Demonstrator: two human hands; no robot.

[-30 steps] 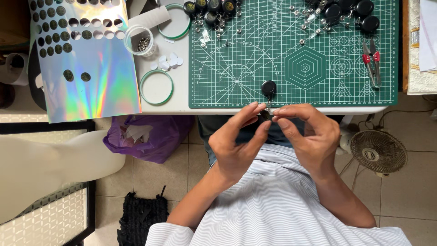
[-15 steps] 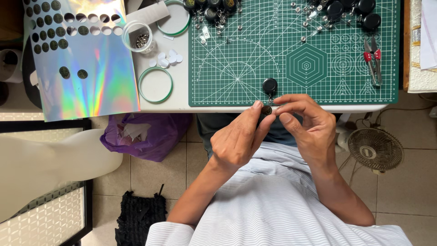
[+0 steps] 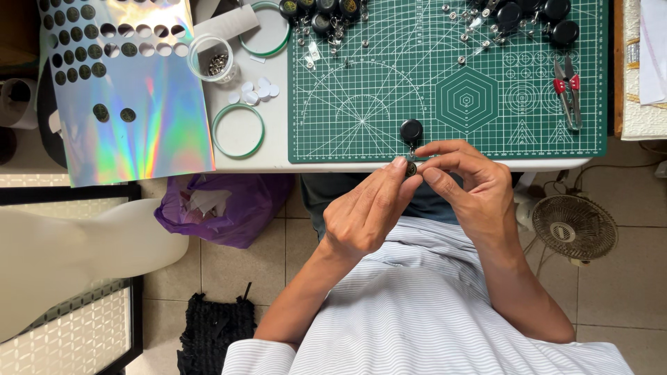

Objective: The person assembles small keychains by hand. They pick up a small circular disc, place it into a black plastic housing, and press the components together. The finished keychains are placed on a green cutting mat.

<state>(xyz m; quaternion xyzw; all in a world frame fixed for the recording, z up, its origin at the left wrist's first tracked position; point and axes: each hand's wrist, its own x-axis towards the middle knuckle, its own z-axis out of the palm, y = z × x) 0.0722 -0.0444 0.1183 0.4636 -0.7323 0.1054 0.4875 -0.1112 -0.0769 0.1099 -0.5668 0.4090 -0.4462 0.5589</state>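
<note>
My left hand (image 3: 368,212) and my right hand (image 3: 469,184) meet at the near edge of the table, fingertips pinched together on a small round dark piece (image 3: 411,169). Just above the fingers a black round badge reel (image 3: 411,131) lies on the green cutting mat (image 3: 389,97), its short strap running down toward the pinched piece. Whether the strap joins the piece is hidden by my fingers.
More black reels (image 3: 535,17) and small metal parts lie at the mat's far edge. Red-handled pliers (image 3: 566,90) rest at right. A holographic sheet (image 3: 153,104) with punched holes, a clear cup of small parts (image 3: 212,61) and green rings (image 3: 238,130) lie left. A purple bag (image 3: 229,205) and a fan (image 3: 573,226) sit on the floor.
Both hands have risen slightly toward the table edge, closer to the black reel. The fingers keep pinching the small piece.
</note>
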